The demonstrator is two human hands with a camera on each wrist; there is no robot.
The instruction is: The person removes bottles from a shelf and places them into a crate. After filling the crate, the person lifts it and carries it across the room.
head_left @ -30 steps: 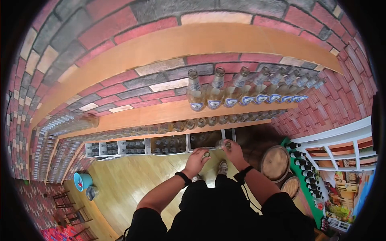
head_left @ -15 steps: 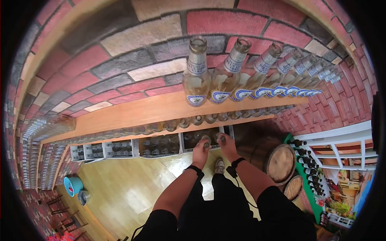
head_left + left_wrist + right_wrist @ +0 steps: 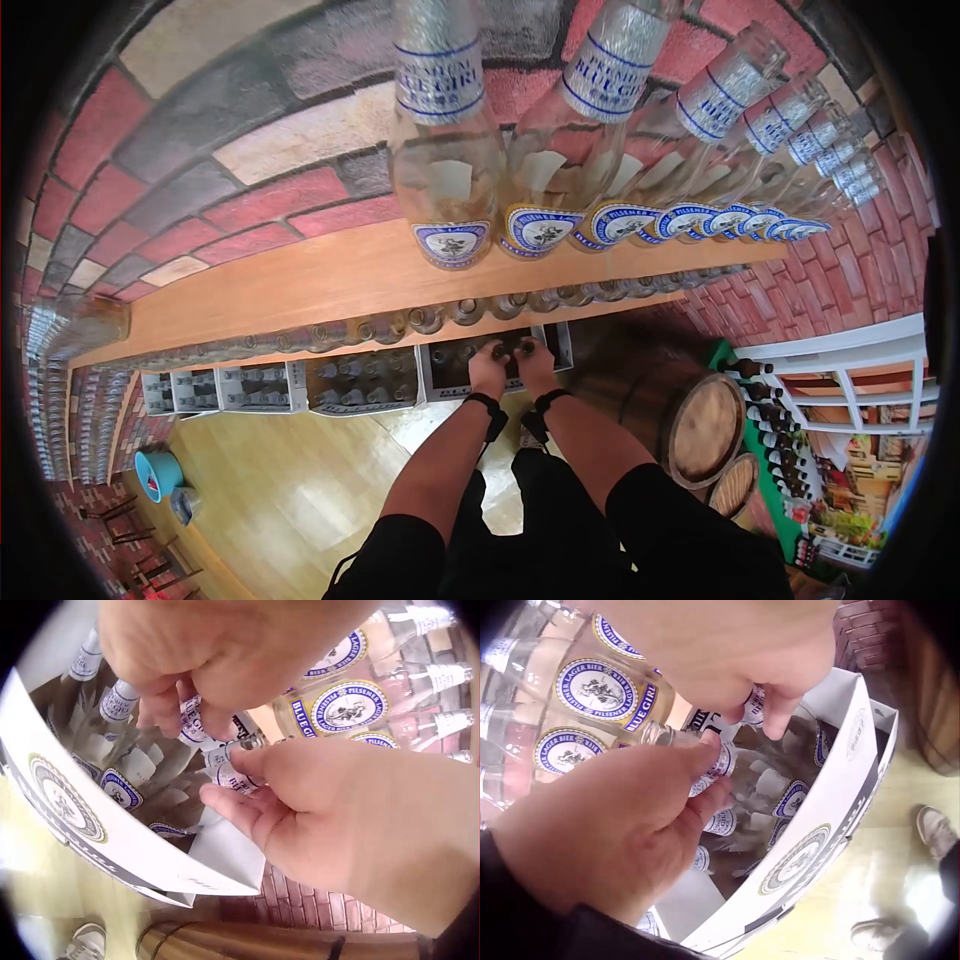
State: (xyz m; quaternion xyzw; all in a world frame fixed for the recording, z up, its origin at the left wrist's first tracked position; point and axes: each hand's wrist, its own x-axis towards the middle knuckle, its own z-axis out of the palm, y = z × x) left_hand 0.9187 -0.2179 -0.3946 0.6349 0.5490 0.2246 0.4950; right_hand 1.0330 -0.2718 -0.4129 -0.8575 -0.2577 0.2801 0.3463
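Both my hands are over a white carton (image 3: pixel 802 862) of clear glass bottles below the shelf. My left hand (image 3: pixel 488 372) pinches the foil-wrapped neck of a bottle (image 3: pixel 192 720) between thumb and fingers. Close beside it, my right hand (image 3: pixel 535 366) pinches the neck of a second bottle (image 3: pixel 227 771), its mouth showing above the fingers. Blue-and-white labels and silver foil mark these bottles. Fingers hide much of both necks, and the bodies go down among other bottles (image 3: pixel 120 787) in the carton.
A shelf (image 3: pixel 280 290) above holds a row of labelled bottles (image 3: pixel 455 190); a lower row (image 3: pixel 425 318) stands beneath. More bottle-filled cartons (image 3: pixel 360 380) line the floor leftward. To the right are a wooden barrel (image 3: pixel 700 430) and a green stand (image 3: pixel 760 450) with dark bottles.
Both hands have moved forward and together, from in front of the carton to over it, with a bottle in each. The head view has come closer to the shelf bottles.
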